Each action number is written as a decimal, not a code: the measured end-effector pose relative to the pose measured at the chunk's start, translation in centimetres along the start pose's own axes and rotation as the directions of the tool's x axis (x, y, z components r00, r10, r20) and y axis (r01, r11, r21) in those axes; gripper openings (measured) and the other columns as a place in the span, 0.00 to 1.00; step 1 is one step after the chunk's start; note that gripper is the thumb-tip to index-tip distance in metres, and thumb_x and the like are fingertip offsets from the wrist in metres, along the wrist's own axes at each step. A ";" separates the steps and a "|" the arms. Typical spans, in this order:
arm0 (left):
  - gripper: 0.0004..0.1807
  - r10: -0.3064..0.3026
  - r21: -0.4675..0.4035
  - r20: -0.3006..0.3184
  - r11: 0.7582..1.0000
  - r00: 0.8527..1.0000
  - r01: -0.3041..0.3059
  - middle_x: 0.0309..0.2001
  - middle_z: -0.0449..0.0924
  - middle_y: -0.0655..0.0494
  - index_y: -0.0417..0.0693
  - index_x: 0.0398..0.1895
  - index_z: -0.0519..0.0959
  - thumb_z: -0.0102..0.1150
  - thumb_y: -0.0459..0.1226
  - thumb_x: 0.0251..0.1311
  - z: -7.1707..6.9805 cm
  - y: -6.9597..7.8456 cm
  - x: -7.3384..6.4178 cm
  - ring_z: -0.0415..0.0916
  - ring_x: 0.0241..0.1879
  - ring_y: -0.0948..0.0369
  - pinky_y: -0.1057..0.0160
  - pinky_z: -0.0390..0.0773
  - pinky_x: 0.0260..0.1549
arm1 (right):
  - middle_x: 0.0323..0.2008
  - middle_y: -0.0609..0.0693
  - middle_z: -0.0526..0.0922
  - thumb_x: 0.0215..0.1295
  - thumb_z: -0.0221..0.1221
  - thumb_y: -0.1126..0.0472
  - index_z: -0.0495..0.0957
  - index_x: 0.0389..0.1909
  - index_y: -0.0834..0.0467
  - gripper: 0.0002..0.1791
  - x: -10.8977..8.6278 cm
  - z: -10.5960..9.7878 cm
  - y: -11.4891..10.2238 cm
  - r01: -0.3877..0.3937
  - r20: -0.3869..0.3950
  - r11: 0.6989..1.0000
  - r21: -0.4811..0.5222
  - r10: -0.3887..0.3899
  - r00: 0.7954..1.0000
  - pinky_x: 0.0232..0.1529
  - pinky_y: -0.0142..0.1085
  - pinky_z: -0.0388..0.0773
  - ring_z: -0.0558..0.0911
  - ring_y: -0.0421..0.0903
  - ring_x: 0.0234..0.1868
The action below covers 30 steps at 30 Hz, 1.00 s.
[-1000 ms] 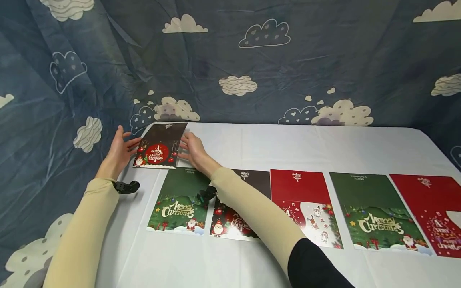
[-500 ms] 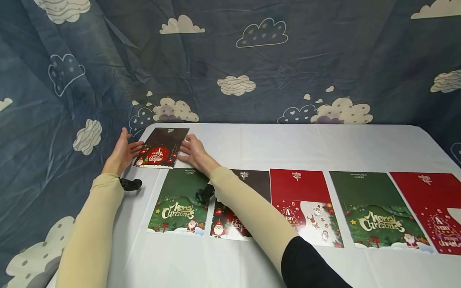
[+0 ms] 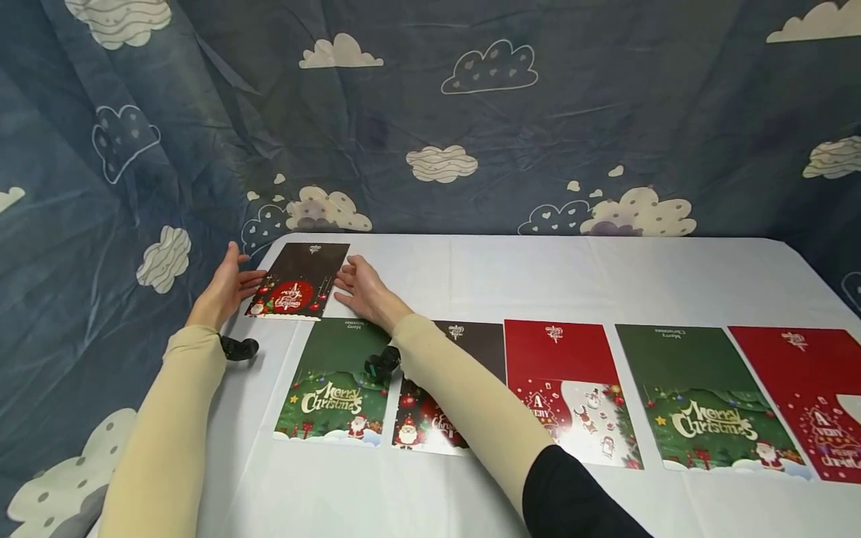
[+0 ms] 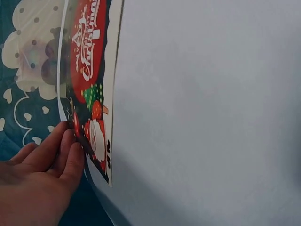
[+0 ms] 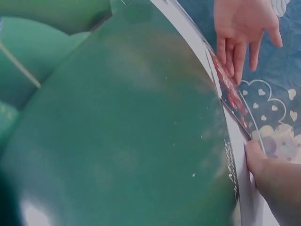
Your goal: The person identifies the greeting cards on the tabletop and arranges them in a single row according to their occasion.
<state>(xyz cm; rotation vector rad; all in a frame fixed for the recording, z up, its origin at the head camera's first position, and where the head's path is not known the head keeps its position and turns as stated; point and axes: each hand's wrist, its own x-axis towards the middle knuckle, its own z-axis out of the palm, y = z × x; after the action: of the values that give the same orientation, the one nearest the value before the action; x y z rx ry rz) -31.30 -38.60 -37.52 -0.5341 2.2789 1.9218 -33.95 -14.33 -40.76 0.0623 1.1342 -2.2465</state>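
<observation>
From here I see one dark card (image 3: pixel 296 278), upper left, between the left hand (image 3: pixel 223 288), fingers straight, and the right hand (image 3: pixel 370 291), fingers loosely bent. Lower down I count two green cards (image 3: pixel 709 392), two red cards (image 3: pixel 557 350), one second dark card (image 3: pixel 483 342).

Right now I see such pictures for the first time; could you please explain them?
There is no machine, only a person's bare left hand and right hand. The wide picture comes from a camera on the head, the two close ones from the left wrist camera and right wrist camera. On the white table lie, left to right, a green card, a dark card, a red card, another green card and another red card. Beyond this row, between the hands, is the far dark card. The left fingers touch its edge; the right fingers are at its other side, whether touching I cannot tell. Neither clearly grips it.
</observation>
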 end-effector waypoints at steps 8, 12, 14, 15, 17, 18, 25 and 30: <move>0.46 0.034 0.056 -0.018 0.998 0.999 -0.033 0.74 0.50 0.33 0.41 0.78 0.36 0.12 0.65 0.70 0.1 -0.2 0.1 0.49 0.71 0.41 0.49 0.50 0.72 | 0.77 0.59 0.48 0.79 0.37 0.52 0.43 0.77 0.65 0.34 -0.1 0.1 0.1 -0.003 0.029 1.000 -0.004 0.003 1.000 0.72 0.45 0.54 0.52 0.53 0.75; 0.47 0.035 0.066 -0.024 0.997 0.999 -0.033 0.73 0.51 0.33 0.40 0.78 0.38 0.10 0.65 0.69 0.2 -0.3 0.2 0.50 0.71 0.41 0.49 0.50 0.71 | 0.77 0.59 0.48 0.79 0.38 0.53 0.44 0.77 0.64 0.33 -0.1 0.2 0.3 0.003 0.020 1.000 -0.001 -0.003 1.000 0.72 0.45 0.54 0.53 0.52 0.75; 0.47 0.033 0.063 -0.031 0.998 0.999 -0.031 0.73 0.50 0.33 0.40 0.78 0.38 0.09 0.65 0.68 0.2 -0.3 0.3 0.51 0.71 0.41 0.49 0.51 0.71 | 0.76 0.58 0.49 0.79 0.39 0.53 0.45 0.77 0.64 0.33 -0.1 0.2 0.4 0.006 0.016 1.000 0.003 -0.006 1.000 0.72 0.45 0.54 0.53 0.52 0.75; 0.47 0.034 0.061 -0.036 0.998 0.999 -0.031 0.73 0.50 0.33 0.40 0.78 0.38 0.09 0.65 0.68 0.2 -0.3 0.3 0.51 0.71 0.41 0.49 0.51 0.71 | 0.76 0.58 0.49 0.80 0.39 0.53 0.45 0.77 0.63 0.33 -0.1 0.2 0.5 0.008 0.015 1.000 0.002 -0.008 1.000 0.72 0.44 0.54 0.53 0.51 0.75; 0.47 0.032 0.056 -0.043 0.998 0.999 -0.030 0.74 0.50 0.33 0.40 0.78 0.39 0.08 0.64 0.68 0.2 -0.4 0.3 0.50 0.71 0.41 0.50 0.51 0.71 | 0.77 0.58 0.49 0.80 0.40 0.53 0.45 0.77 0.63 0.32 0.0 0.3 0.7 0.011 0.019 1.000 -0.001 -0.011 1.000 0.73 0.44 0.54 0.53 0.51 0.75; 0.46 0.033 0.058 -0.046 0.998 0.998 -0.031 0.74 0.50 0.33 0.40 0.78 0.39 0.08 0.64 0.69 0.2 -0.5 0.3 0.50 0.71 0.41 0.50 0.51 0.71 | 0.77 0.58 0.48 0.80 0.40 0.53 0.45 0.77 0.63 0.32 0.0 0.4 0.8 0.012 0.021 1.000 -0.001 -0.012 1.000 0.73 0.44 0.54 0.53 0.51 0.75; 0.45 0.037 0.058 -0.054 0.998 0.998 -0.034 0.74 0.50 0.34 0.41 0.79 0.39 0.08 0.63 0.69 0.0 -0.7 0.3 0.50 0.72 0.42 0.50 0.52 0.71 | 0.77 0.58 0.48 0.80 0.40 0.52 0.45 0.77 0.62 0.33 -0.4 0.5 0.6 0.017 0.031 1.000 -0.019 -0.016 0.999 0.73 0.44 0.53 0.52 0.51 0.76; 0.45 0.065 0.067 -0.034 0.996 0.997 -0.062 0.75 0.48 0.36 0.42 0.79 0.37 0.09 0.63 0.70 0.0 -0.1 -0.1 0.48 0.73 0.42 0.47 0.51 0.71 | 0.76 0.59 0.52 0.79 0.40 0.49 0.49 0.77 0.60 0.33 -1.3 0.1 -0.8 0.019 0.032 0.997 -0.074 -0.017 0.999 0.72 0.46 0.57 0.55 0.53 0.74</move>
<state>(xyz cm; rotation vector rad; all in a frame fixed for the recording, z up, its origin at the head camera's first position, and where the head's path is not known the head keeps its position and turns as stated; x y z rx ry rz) -31.22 -38.61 -37.59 -0.4992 2.4005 1.8718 -33.30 -13.40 -39.72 -0.0136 1.2053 -2.2110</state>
